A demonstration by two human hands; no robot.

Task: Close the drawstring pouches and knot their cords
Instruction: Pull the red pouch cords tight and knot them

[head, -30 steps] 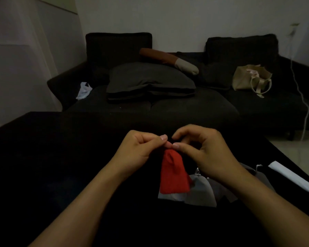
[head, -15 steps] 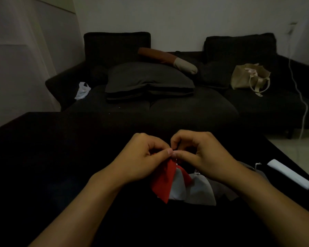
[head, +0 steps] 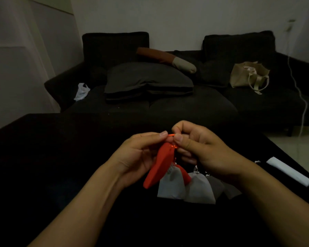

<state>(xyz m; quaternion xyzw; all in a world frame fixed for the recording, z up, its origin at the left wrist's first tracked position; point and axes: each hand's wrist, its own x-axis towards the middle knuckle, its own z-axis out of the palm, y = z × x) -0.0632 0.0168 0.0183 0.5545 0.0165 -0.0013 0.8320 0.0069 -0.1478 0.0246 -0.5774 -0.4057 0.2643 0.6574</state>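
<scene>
Hands meet above the dark desk [head: 61,157], and the red pouch [head: 159,166] hangs between them. This pouch is the landmark for all places below. The left hand [head: 139,154] is on the left side of the red pouch; its thumb and forefinger are pressed together and pinch the red cord [head: 171,134] just above the pouch mouth, while its other fingers curl behind the cloth. The right hand [head: 200,145] is on the right side of the red pouch, touching the same cord; its thumb and forefinger pinch the cord's other end, and the remaining fingers are curled under. The cord runs as a short line between the two pinches. The mouth of the red pouch looks gathered, but I cannot tell if a knot is there. The red pouch is tilted, with its bottom pointing down and to the left.

Below and right of the red pouch, a light grey pouch [head: 171,186] lies on the desk, partly under it. Another light grey pouch [head: 200,189] lies just beside the first, further right, and a darker grey pouch [head: 216,186] is next to it, partly hidden by the right wrist. Far to the right of the red pouch lies a white flat strip [head: 289,173]. Behind the red pouch, beyond the desk, stands a dark sofa [head: 185,107] with a beige bag [head: 248,75] on it.
</scene>
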